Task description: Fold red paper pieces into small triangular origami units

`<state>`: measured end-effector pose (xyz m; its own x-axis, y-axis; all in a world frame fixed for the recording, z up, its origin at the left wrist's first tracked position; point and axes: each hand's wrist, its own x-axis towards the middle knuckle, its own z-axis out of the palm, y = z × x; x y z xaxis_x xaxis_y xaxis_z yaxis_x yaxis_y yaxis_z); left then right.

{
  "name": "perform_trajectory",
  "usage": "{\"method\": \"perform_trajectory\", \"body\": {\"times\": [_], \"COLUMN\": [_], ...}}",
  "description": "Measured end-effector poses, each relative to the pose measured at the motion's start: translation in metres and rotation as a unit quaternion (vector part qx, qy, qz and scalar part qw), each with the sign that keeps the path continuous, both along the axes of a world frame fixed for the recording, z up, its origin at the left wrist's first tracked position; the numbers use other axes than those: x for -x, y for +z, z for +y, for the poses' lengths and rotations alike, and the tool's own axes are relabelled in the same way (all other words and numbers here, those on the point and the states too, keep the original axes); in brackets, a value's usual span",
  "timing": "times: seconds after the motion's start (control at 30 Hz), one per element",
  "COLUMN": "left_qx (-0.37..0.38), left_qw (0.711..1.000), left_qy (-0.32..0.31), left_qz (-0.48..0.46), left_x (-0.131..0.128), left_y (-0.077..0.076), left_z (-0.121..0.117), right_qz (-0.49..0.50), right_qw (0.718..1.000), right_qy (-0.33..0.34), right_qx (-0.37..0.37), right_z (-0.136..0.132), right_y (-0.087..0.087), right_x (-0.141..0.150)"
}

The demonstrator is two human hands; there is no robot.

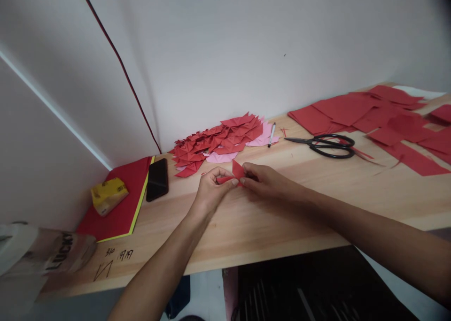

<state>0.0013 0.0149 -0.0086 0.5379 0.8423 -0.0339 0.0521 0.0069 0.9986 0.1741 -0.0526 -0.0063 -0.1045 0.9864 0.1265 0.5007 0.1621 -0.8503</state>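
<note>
My left hand [211, 190] and my right hand [265, 181] meet over the wooden table [268, 222], both pinching a small folded red paper piece [237, 172]. The left fingers curl round its left end, the right fingertips press its right side. Just behind the hands lies a heap of folded red paper pieces [218, 141] on pink sheets [262, 135].
Black scissors [327, 145] and a pen [271, 134] lie behind my right hand. Red paper squares [380, 117] cover the back right. At the left are a black phone [157, 179], a red and yellow folder [123, 199], a yellow packet [108, 195] and a bag [52, 253].
</note>
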Motion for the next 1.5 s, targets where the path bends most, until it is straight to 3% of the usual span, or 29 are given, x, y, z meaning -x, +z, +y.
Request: {"method": "perform_trajectory", "body": {"times": [0.5, 0.7, 1.03, 1.27, 1.5], "left_qx": [-0.054, -0.039, -0.177, -0.116, -0.056], "left_qw": [0.998, 0.999, 0.984, 0.993, 0.998], "left_qy": [-0.011, -0.027, -0.001, 0.002, 0.013], "left_qz": [0.023, -0.004, 0.034, 0.024, -0.011], "left_x": [0.003, 0.001, 0.004, 0.003, 0.001], "left_y": [0.000, -0.001, 0.003, 0.010, 0.004], "left_z": [0.003, 0.002, 0.009, 0.006, 0.007], "right_qz": [-0.014, 0.052, 0.083, 0.113, 0.119], "right_qw": [0.999, 0.995, 0.991, 0.987, 0.988], "right_qy": [0.036, 0.080, 0.081, 0.089, 0.078], "right_qx": [0.005, -0.003, 0.066, 0.078, 0.061], "right_z": [0.001, 0.004, 0.002, 0.001, 0.000], "right_y": [0.002, -0.001, 0.001, -0.002, -0.002], "right_x": [-0.002, -0.005, -0.006, -0.004, -0.002]}}
